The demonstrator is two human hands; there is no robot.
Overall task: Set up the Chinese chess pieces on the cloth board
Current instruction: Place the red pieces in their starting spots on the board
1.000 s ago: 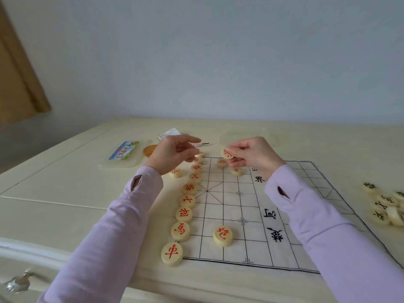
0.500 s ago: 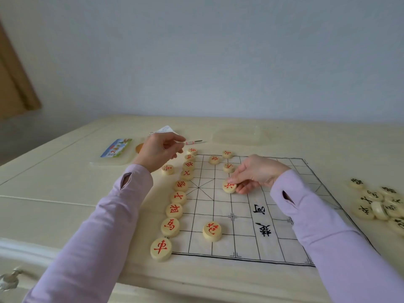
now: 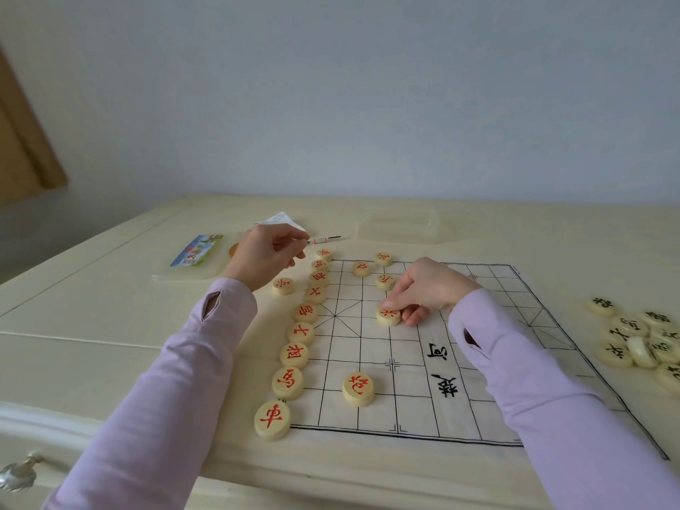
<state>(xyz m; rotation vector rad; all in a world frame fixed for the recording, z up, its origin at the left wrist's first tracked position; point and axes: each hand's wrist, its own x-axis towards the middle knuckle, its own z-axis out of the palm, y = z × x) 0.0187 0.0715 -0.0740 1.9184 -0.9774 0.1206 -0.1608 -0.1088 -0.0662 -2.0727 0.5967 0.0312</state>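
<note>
Lowered from mid-air, the right hand [image 3: 423, 288] pinches 1 red piece [image 3: 389, 315] on the cloth board [image 3: 460, 410]. The left hand [image 3: 265, 255] hovers curled, and I cannot tell what its grip holds. Nearby, black pieces [image 3: 640, 340] heap on the cream worktop [image 3: 92, 344] below a pale wall [image 3: 368, 104].

Item count, tabletop, pieces sorted by ink colour.

Red-lettered pieces [image 3: 358, 389]: 15 counted. That is 9 in a column along the left edge of the grid, 5 further in on the grid (1 of these is the held piece [image 3: 389, 315], pinched by the right hand [image 3: 427, 288]), and 1 loose piece [image 3: 282, 286] off the grid, left of the column. Black-lettered pieces [image 3: 613, 353]: at least 8, heaped at right; the heap overlaps and runs off frame, so no exact count. Cloth board [image 3: 415, 414]: 1. Hands: 2, counting the left hand [image 3: 263, 257]; whether it hides a further piece cannot be told. Pen [image 3: 325, 239]: 1. Plastic boxes: 2, one labelled box [image 3: 195, 254] and one clear box [image 3: 399, 226]. Paper slip [image 3: 281, 218]: 1.
</note>
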